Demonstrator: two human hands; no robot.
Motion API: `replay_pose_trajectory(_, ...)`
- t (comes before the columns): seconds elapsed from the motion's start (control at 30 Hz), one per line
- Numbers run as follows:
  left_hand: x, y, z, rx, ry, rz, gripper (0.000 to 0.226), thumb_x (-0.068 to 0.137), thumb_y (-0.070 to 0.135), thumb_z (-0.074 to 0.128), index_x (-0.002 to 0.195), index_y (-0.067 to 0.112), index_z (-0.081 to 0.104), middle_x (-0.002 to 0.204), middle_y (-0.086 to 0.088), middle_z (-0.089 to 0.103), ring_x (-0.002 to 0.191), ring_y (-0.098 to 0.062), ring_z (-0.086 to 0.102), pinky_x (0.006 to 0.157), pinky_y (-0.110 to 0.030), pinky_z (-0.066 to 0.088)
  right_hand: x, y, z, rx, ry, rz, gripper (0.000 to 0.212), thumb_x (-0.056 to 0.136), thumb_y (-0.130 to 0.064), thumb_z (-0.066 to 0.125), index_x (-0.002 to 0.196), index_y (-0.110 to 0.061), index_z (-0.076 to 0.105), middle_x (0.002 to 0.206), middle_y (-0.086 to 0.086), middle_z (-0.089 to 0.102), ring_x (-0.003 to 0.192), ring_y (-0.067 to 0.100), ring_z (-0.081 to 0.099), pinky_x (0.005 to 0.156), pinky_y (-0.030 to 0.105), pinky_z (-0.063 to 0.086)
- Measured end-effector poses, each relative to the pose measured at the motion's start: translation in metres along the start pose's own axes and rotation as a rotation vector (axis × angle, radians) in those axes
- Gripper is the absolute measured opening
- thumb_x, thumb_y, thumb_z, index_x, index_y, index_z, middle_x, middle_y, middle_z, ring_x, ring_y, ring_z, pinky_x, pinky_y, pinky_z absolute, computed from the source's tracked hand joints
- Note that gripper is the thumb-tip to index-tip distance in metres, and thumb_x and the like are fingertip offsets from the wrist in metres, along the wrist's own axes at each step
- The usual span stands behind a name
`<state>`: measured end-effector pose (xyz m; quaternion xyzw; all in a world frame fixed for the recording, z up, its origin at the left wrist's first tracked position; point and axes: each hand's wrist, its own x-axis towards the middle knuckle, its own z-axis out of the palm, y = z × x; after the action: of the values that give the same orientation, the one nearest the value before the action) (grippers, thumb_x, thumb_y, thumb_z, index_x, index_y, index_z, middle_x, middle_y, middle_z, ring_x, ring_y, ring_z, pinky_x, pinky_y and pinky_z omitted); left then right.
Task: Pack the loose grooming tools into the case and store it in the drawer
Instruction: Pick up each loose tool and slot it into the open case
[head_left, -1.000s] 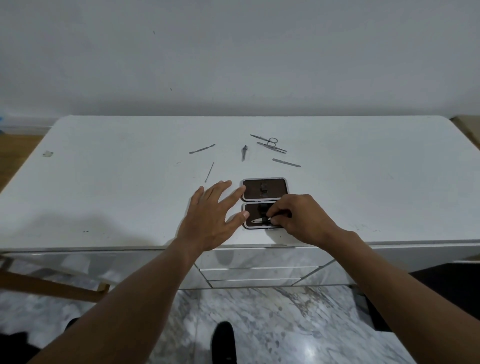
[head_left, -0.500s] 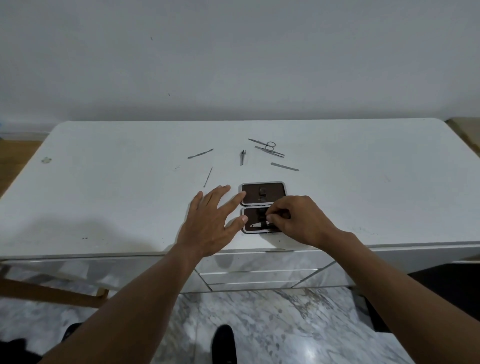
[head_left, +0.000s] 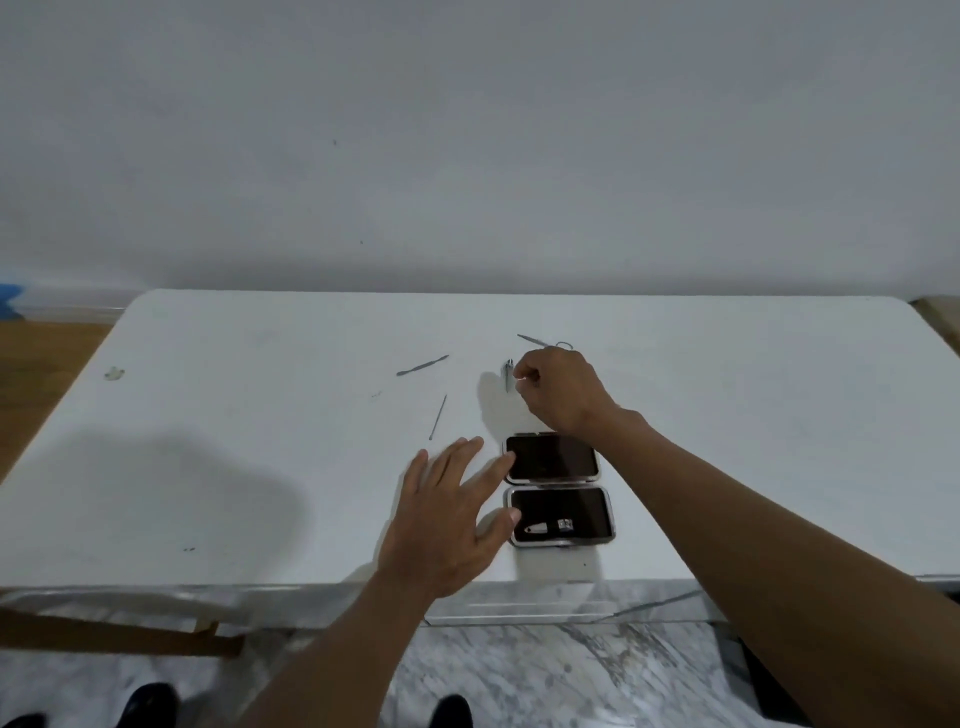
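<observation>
While only one clipper (head_left: 540, 529) lies in the open case (head_left: 561, 544), the flat left hand (head_left: 441, 525) touches it; beyond it the right hand (head_left: 558, 395) curls, grip unclear, among unpacked tools (head_left: 422, 366).

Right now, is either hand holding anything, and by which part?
Left hand holds nothing. Right hand curls beside the small silver metal tool; grip cannot be told.

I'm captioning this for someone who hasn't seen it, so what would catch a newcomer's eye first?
The open, dark-lined case near the front edge of the white table stands out, with a nail clipper in its near half and the left hand touching its left side with spread fingers. Just beyond it, the right hand curls its fingers at a small metal tool, with a thin metal pick and a flat-ended tool loose to the left.
</observation>
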<state>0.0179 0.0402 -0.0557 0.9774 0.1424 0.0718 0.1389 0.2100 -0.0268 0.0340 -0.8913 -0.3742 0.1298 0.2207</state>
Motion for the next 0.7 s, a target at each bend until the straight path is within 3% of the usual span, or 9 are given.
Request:
replay_pose_trajectory(0.23, 0.0, 0.001, -0.002, -0.019, -0.026, -0.023, 0.058, 0.095, 0.064, 0.029, 0.149, 0.043, 0.026, 0.156, 0.002, 0.032, 0.147, -0.017, 0.019, 0.12, -0.048, 0.013, 0.052, 0.004, 0.011, -0.198, -0.194, -0.025, 0.041, 0.086, -0.005, 0.055, 0.126, -0.017, 0.059, 0.126, 0.014, 0.052, 0.116, 0.032, 0.053, 0.094, 0.035, 0.041)
replay_pose_trajectory(0.43, 0.0, 0.003, -0.004, -0.032, -0.037, -0.026, 0.058, 0.096, 0.065, 0.024, 0.15, 0.044, 0.023, 0.158, 0.002, 0.028, 0.148, -0.017, 0.014, 0.121, -0.048, 0.008, 0.057, 0.006, 0.012, -0.256, -0.178, -0.062, 0.028, 0.088, -0.008, 0.054, 0.112, -0.013, 0.067, 0.114, 0.014, 0.059, 0.105, 0.032, 0.058, 0.082, 0.03, 0.042)
replay_pose_trajectory(0.57, 0.0, 0.003, -0.004, -0.019, -0.03, -0.021, 0.057, 0.095, 0.064, 0.03, 0.149, 0.042, 0.028, 0.155, 0.001, 0.034, 0.146, -0.018, 0.021, 0.119, -0.049, 0.016, 0.053, 0.006, 0.011, -0.242, -0.161, -0.032, 0.014, 0.083, -0.007, 0.057, 0.093, -0.003, 0.067, 0.098, 0.015, 0.066, 0.092, 0.033, 0.061, 0.08, 0.039, 0.051)
replay_pose_trajectory(0.7, -0.001, 0.004, -0.002, -0.007, -0.025, -0.01, 0.058, 0.093, 0.062, 0.036, 0.148, 0.041, 0.031, 0.153, 0.0, 0.038, 0.144, -0.019, 0.026, 0.117, -0.049, 0.019, 0.04, 0.007, 0.011, -0.131, -0.119, 0.014, 0.01, 0.079, -0.002, 0.056, 0.086, -0.005, 0.062, 0.091, 0.013, 0.069, 0.087, 0.03, 0.059, 0.073, 0.034, 0.047)
